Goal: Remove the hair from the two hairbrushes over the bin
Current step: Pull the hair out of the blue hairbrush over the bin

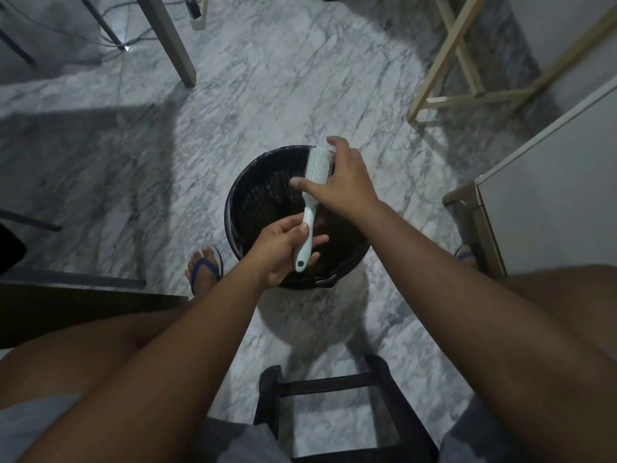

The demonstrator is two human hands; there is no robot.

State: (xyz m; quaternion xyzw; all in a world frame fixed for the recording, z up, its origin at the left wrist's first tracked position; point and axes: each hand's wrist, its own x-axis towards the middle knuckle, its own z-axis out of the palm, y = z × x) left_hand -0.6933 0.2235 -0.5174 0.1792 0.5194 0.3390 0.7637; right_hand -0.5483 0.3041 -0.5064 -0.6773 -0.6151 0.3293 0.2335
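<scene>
My left hand [283,252] holds a white hairbrush [315,182] above the black bin [240,208] on the marble floor [267,105], its fingers [319,242] clamped round the handle. My right hand [344,185] rests on the bristled head, fingers spread apart.

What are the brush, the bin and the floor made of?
The brush looks like plastic: its pale handle is smooth and a bit shiny. The bin seems to be dark woven plastic or wicker; its wall shows a basket weave, but it is too dim to be sure. The floor looks like polished marble or marble-look tile, white with grey veins.
</scene>
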